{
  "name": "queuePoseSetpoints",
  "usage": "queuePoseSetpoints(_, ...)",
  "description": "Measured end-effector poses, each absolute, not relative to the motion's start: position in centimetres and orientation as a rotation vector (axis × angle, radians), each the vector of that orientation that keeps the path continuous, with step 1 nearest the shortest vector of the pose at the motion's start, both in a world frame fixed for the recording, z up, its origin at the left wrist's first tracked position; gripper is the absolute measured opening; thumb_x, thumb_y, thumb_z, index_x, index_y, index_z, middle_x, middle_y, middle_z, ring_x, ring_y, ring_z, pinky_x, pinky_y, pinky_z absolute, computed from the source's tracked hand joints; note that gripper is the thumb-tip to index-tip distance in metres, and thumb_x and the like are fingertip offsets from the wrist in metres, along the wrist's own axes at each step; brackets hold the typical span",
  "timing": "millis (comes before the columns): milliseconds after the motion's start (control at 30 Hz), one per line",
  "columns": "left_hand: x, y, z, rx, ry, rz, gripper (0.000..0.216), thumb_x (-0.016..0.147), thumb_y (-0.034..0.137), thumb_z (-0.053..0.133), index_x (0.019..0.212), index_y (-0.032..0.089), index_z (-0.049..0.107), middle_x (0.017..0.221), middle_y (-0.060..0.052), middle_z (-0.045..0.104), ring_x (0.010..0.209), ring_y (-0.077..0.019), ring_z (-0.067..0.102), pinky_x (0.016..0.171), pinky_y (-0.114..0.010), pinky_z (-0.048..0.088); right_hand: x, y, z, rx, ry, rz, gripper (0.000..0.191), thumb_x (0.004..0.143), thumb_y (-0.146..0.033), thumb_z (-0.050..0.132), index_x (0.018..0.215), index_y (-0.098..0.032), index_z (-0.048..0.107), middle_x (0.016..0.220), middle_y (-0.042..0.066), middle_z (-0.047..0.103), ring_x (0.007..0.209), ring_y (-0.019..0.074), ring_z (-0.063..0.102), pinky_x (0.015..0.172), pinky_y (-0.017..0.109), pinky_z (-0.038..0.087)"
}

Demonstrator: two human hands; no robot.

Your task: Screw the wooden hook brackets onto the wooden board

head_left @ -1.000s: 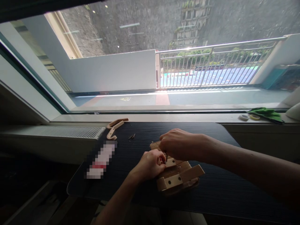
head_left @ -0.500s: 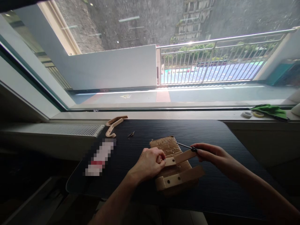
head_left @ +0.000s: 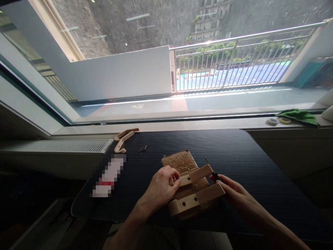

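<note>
My left hand is closed around the curved end of a wooden hook, its fingertips at a small shiny bit too small to name. That hook lies across a piece of corrugated cardboard pocked with holes. Nearer to me, a second wooden hook with two dark screw holes lies across the same cardboard. In my right hand is a screwdriver with a dark handle, gripped in the fingers. Its thin shaft points up and left, past the far end of the first hook, touching neither hook's holes.
Two more wooden hooks lie at the table's back left, beside several loose screws. A blurred-out pinkish item is on the left of the dark table. Tape rolls and a green cloth rest on the windowsill.
My right hand has shifted down slightly, and the screwdriver's shaft has swung to a steeper angle, its tip away from the cardboard. My left hand keeps its grip. The view has shifted a little.
</note>
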State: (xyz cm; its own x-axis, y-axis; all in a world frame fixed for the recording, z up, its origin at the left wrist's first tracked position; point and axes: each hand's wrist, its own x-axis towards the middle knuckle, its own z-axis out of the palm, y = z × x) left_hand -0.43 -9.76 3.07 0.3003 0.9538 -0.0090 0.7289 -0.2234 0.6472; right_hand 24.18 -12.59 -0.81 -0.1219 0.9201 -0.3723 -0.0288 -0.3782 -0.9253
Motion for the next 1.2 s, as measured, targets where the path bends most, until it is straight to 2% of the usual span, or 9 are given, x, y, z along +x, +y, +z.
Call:
queuePoseSetpoints(200,-0.7,-9.9,2.9,1.992,1.456,0.554,0.011,0.078,0.024,0.051,0.080,0.020,0.061,0.084,0.000,0.061,0.080,-0.0144,0.055,0.073,-0.024,0.041,25.0,-13.1,-1.9,-1.402,-1.426,1.589,0.055,0.065,-0.042,0.067,0.113,-0.018,0.055,0.097,0.006,0.065,0.090,0.0245,0.060,0.079,0.033,0.048)
queuePoseSetpoints(400,-0.3,-9.3,4.0,2.071,1.483,0.463,0.013,0.077,0.027,0.053,0.079,0.021,0.064,0.081,0.000,0.061,0.075,-0.0155,0.055,0.069,-0.025,0.040,23.4,-12.8,-2.5,-1.480,-1.596,1.331,0.055,0.070,-0.043,0.063,0.115,-0.015,0.051,0.091,0.005,0.066,0.084,0.0215,0.061,0.076,0.031,0.048)
queuePoseSetpoints(533,0.0,-9.2,4.7,2.086,1.470,0.413,0.013,0.075,0.028,0.054,0.078,0.022,0.065,0.082,-0.001,0.062,0.077,-0.0166,0.055,0.069,-0.026,0.041,24.2,-12.3,-2.9,-1.457,-1.611,1.318,0.050,0.071,-0.041,0.063,0.113,-0.016,0.052,0.097,0.006,0.065,0.089,0.0218,0.060,0.079,0.030,0.048)
queuePoseSetpoints(633,-0.5,-9.4,4.9,2.003,1.447,0.404,0.014,0.073,0.028,0.057,0.081,0.021,0.065,0.085,-0.001,0.061,0.080,-0.0167,0.056,0.072,-0.025,0.042,26.3,-12.1,-1.8,-1.560,-1.521,1.238,0.042,0.074,-0.047,0.058,0.103,-0.017,0.057,0.082,0.003,0.064,0.071,0.0180,0.059,0.061,0.027,0.048)
queuePoseSetpoints(733,-1.5,-9.9,4.7,1.869,1.402,0.416,0.024,0.069,0.029,0.061,0.091,0.021,0.063,0.090,0.000,0.061,0.082,-0.0162,0.056,0.076,-0.024,0.043,27.3,-12.2,1.4,-1.718,-1.435,0.980,0.039,0.080,-0.052,0.049,0.094,-0.018,0.060,0.055,-0.002,0.050,0.047,0.0120,0.046,0.044,0.024,0.038)
queuePoseSetpoints(833,-2.3,-10.4,4.1,1.808,1.358,0.491,0.031,0.067,0.026,0.062,0.098,0.021,0.060,0.098,0.000,0.060,0.088,-0.0163,0.055,0.080,-0.024,0.043,25.1,-11.8,4.9,-1.496,-1.793,0.867,0.031,0.083,-0.043,0.047,0.099,-0.020,0.061,0.065,0.001,0.055,0.057,0.0130,0.051,0.050,0.023,0.039)
queuePoseSetpoints(933,-2.5,-10.5,3.5,1.828,1.351,0.565,0.025,0.068,0.022,0.062,0.093,0.020,0.061,0.099,-0.002,0.059,0.091,-0.0172,0.054,0.083,-0.025,0.043,20.9,-10.4,6.3,-1.281,-2.160,0.840,0.024,0.085,-0.027,0.044,0.097,-0.021,0.063,0.089,0.004,0.062,0.075,0.0142,0.056,0.065,0.024,0.041)
queuePoseSetpoints(1000,-2.5,-10.5,3.1,1.835,1.351,0.588,0.020,0.070,0.023,0.062,0.089,0.019,0.061,0.097,-0.002,0.059,0.091,-0.0177,0.054,0.082,-0.026,0.043,18.3,-9.1,6.0,-1.300,-2.288,0.731,0.021,0.080,-0.028,0.052,0.095,-0.023,0.066,0.090,0.003,0.064,0.081,0.0165,0.058,0.069,0.025,0.039)
queuePoseSetpoints(1200,-2.7,-10.5,2.5,1.726,1.289,0.641,0.020,0.074,0.029,0.061,0.091,0.017,0.059,0.091,-0.001,0.058,0.082,-0.0147,0.055,0.072,-0.024,0.044,15.9,-7.0,4.9,-1.423,-2.596,0.588,0.015,0.077,-0.032,0.055,0.072,-0.022,0.066,0.072,0.002,0.065,0.068,0.0166,0.058,0.053,0.025,0.027)
